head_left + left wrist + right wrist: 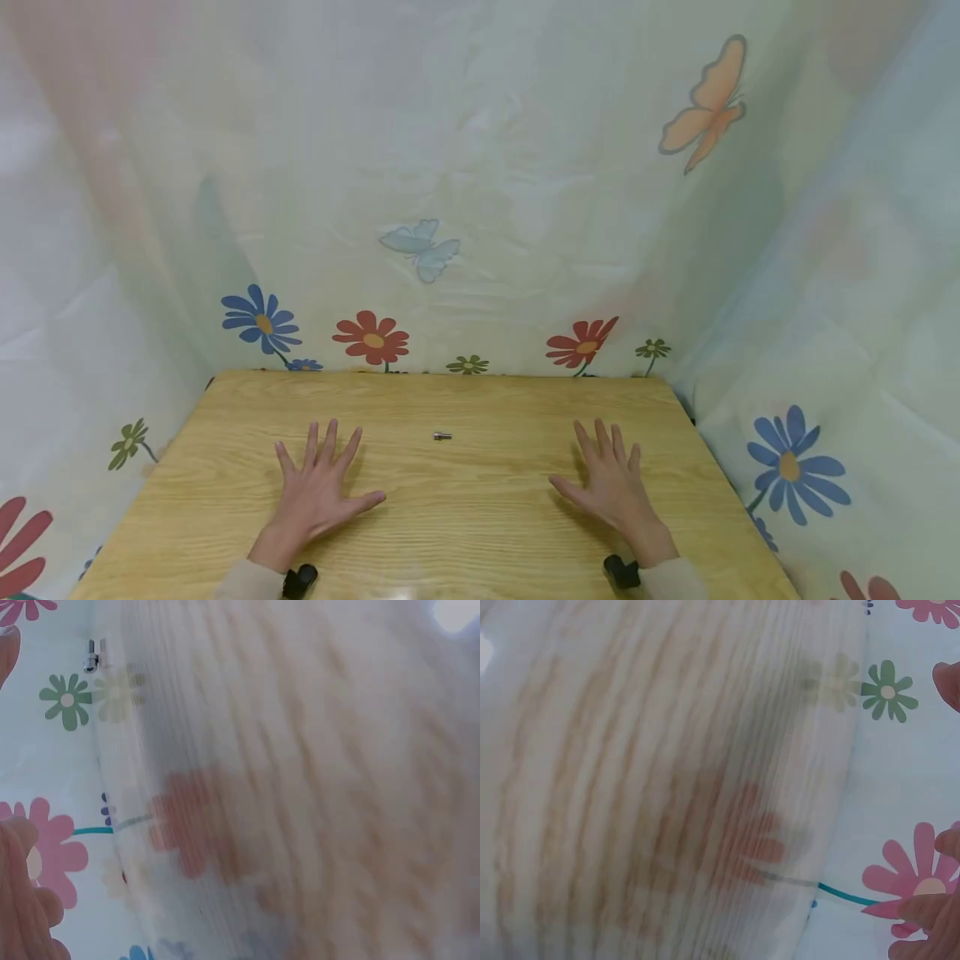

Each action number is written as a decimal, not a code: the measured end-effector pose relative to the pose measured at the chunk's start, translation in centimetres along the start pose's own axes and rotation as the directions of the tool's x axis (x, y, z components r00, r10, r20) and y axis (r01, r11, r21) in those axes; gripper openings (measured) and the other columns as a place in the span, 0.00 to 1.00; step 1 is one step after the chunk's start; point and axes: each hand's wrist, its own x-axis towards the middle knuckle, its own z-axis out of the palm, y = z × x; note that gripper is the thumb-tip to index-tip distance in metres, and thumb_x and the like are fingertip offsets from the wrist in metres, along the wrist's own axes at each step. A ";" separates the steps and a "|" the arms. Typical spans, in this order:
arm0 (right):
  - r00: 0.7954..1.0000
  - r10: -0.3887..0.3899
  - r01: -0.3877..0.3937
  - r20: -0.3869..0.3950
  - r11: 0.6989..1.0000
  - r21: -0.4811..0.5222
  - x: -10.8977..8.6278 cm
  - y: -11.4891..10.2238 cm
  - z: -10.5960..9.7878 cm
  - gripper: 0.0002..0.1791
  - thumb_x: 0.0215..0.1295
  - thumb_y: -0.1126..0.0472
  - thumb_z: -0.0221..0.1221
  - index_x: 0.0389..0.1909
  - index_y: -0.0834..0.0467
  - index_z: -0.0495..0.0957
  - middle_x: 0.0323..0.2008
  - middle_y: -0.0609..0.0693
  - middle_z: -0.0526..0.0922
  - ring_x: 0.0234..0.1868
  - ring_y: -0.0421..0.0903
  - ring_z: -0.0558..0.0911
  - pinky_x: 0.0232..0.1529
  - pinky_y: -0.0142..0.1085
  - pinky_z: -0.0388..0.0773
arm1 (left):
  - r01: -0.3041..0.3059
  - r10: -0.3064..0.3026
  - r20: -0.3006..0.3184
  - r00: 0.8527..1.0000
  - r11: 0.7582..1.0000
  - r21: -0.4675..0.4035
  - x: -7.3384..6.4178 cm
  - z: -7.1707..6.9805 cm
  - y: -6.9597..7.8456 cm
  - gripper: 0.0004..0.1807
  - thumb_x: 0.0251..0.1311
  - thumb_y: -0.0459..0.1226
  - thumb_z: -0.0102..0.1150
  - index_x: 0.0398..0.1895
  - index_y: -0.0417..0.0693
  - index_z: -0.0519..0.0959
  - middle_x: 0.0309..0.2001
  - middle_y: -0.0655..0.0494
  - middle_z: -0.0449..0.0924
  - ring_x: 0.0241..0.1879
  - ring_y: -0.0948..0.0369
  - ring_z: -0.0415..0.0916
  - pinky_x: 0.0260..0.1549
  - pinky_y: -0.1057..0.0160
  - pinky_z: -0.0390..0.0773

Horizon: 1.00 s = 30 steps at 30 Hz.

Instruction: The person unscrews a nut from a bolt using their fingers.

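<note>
A small metal bolt (442, 436) lies on its side on the wooden table (465, 533), its wider head to the left. In the left wrist view the same bolt (91, 658) shows near the top left, silver with a thicker round head. To the left of it my left hand (315, 496) is held palm down with fingers spread and thumb toward the middle. My right hand (611, 492) mirrors it on the other side, fingers likewise spread. Neither hand holds anything, and both are apart from the bolt. Only some fingertips show at the edges of the wrist views.
A pale cloth backdrop (525, 208) printed with flowers and butterflies hangs behind the table and along both sides. A dark wrist camera (300, 581) sits at the left wrist, another camera (621, 572) at the right. The glossy tabletop reflects the flowers.
</note>
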 end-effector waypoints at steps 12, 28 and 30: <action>1.000 -0.009 0.010 -0.027 1.000 0.026 0.6 -1.0 -0.3 0.57 0.58 0.25 0.62 0.81 0.54 0.57 0.79 0.69 0.55 0.78 0.74 0.51 0.66 0.80 0.47 | -0.012 0.012 -0.011 1.000 1.000 -0.018 0.5 0.5 0.3 0.60 0.52 0.80 0.52 0.83 0.59 0.56 0.83 0.39 0.45 0.81 0.36 0.35 0.63 0.18 0.21; 1.000 0.007 -0.003 -0.009 0.950 0.311 2.3 -2.4 0.5 0.55 0.64 0.35 0.64 0.82 0.58 0.51 0.79 0.70 0.51 0.79 0.75 0.47 0.69 0.75 0.52 | -0.002 0.003 0.009 1.000 0.993 -0.119 4.1 0.4 1.8 0.58 0.57 0.77 0.51 0.84 0.58 0.52 0.83 0.39 0.43 0.81 0.34 0.31 0.64 0.17 0.28; 1.000 0.022 -0.021 0.001 0.928 0.371 2.7 -2.7 0.8 0.54 0.65 0.36 0.64 0.82 0.58 0.50 0.79 0.70 0.50 0.79 0.73 0.48 0.70 0.73 0.55 | 0.001 0.001 0.010 1.000 0.989 -0.151 4.8 0.6 2.1 0.57 0.59 0.77 0.50 0.84 0.59 0.50 0.83 0.40 0.41 0.81 0.34 0.29 0.65 0.18 0.30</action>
